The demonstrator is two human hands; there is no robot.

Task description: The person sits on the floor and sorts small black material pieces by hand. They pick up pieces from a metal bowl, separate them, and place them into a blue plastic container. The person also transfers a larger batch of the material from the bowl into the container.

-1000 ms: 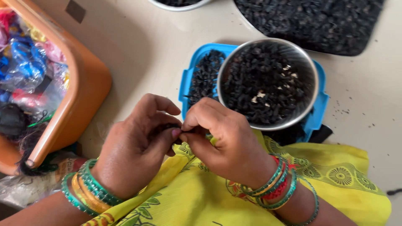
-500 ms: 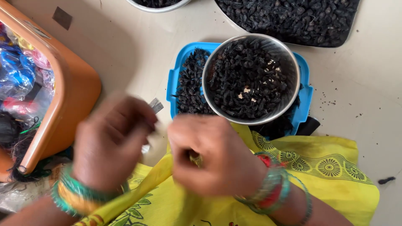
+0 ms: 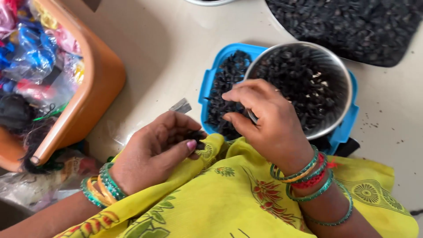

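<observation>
My left hand (image 3: 156, 147) rests on yellow patterned cloth (image 3: 229, 198) over my lap, fingers curled around a small clump of black dried pieces (image 3: 194, 135). A thin grey blade-like strip (image 3: 180, 105) pokes out above that hand. My right hand (image 3: 264, 121) reaches forward over the blue plastic tray (image 3: 213, 75), fingertips at the black pieces in the tray, close to the rim of a steel bowl (image 3: 346, 94) full of the same black pieces. Whether the right fingers pinch a piece is hidden. Both wrists wear green and gold bangles.
An orange plastic basket (image 3: 94, 83) with coloured bags and dark threads stands at the left. A dark sheet (image 3: 352, 26) heaped with black pieces lies at the top right. A white bowl's rim (image 3: 207, 2) shows at the top. The floor is pale beige.
My hands were joined over my lap, then parted. My right hand has moved forward to the blue tray; my left hand stays low with the clump.
</observation>
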